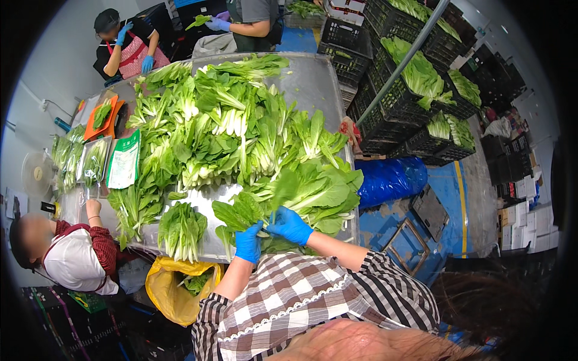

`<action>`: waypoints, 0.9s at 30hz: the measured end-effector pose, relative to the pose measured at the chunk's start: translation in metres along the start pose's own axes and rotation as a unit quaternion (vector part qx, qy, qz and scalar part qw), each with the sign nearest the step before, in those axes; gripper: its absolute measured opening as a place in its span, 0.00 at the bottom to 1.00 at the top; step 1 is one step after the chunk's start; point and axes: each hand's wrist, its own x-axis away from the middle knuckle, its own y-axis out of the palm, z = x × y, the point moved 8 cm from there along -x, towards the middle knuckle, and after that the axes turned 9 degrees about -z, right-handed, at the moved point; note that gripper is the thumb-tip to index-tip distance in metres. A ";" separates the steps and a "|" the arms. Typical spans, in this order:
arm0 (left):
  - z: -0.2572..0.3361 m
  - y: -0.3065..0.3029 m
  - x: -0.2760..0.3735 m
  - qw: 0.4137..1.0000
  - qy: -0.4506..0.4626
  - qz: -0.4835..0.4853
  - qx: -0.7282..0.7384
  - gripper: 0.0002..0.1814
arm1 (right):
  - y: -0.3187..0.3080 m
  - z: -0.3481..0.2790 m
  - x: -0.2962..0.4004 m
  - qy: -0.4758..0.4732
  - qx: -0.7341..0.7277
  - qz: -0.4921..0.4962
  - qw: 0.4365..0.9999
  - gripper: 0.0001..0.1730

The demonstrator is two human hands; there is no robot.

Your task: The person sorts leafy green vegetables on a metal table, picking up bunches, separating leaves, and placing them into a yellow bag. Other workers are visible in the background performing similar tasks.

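Observation:
Both hands wear blue gloves and are close together at the table's near edge. My left hand (248, 242) grips a small bunch of leafy greens (239, 213) by its stems, its leaves pointing away from me. Just right of it, my right hand (290, 226) pinches a single green leaf (284, 187), blurred by motion. Its fingertips almost meet the stems in my left hand. A heap of large loose leaves (316, 189) lies beyond my right hand. To the left, a bundle of greens (182, 230) rests on the metal table (307, 90).
A large pile of greens (226, 122) covers the table's middle. Below its front edge hangs a yellow bag (169, 293) with leaves inside. An orange scale (101, 119) and a green-white packet (124, 160) sit left. Co-workers stand around; black crates (388, 108) are stacked right.

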 end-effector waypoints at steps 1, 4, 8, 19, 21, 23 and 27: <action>0.000 0.000 0.000 1.000 -0.005 0.006 0.005 0.23 | 0.001 0.005 0.001 0.011 -0.060 -0.005 0.998 0.14; 0.004 0.005 0.004 0.999 0.005 0.000 0.042 0.22 | -0.001 0.012 0.006 0.006 -0.157 0.039 0.987 0.08; -0.007 -0.008 -0.001 0.997 0.000 -0.052 0.059 0.24 | 0.001 0.020 0.004 0.115 -0.202 0.025 0.972 0.11; -0.009 0.000 0.006 0.993 -0.050 -0.081 0.068 0.26 | 0.006 0.008 0.010 0.068 -0.344 -0.023 0.936 0.25; -0.013 -0.006 0.002 0.992 -0.050 -0.067 0.099 0.26 | 0.002 0.008 0.011 0.072 -0.322 -0.025 0.944 0.23; -0.015 -0.015 0.000 0.990 -0.046 -0.041 0.123 0.26 | 0.000 0.010 0.011 0.059 -0.294 -0.023 0.954 0.20; -0.009 -0.044 -0.007 0.995 -0.022 0.004 0.101 0.26 | -0.015 -0.004 0.015 0.042 -0.191 0.018 0.981 0.14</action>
